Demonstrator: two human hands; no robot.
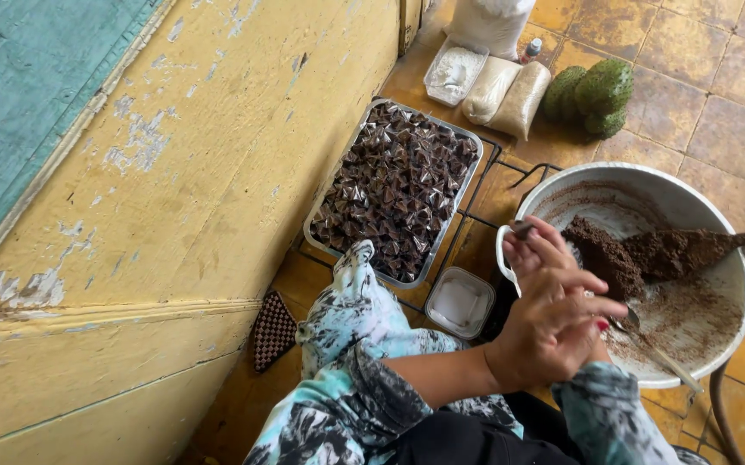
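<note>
**A:** Bottom centre of the frame first: the left hand [545, 331] is laid over the right hand [538, 251], both pressed together over the rim of the big white bowl [648, 185]. Whatever is squeezed between them can't be made out. A thin spoon [661, 353] is seen poking out under the hands.

**B:** And the brown stuff?

**A:** The brown mixture [601, 254] is heaped inside the bowl, just right of the hands, with a wooden spatula [691, 245] sunk into it from the right edge. A small square white container [460, 301] is parked left of the bowl.

**B:** Further up?

**A:** A metal tray [467, 138] packed with dark folded cones is set in the middle, beside the yellow wall [174, 215]. At the top, bags of powder [510, 95] and green spiky fruits [592, 93] are laid on the tiled floor [717, 77].
</note>
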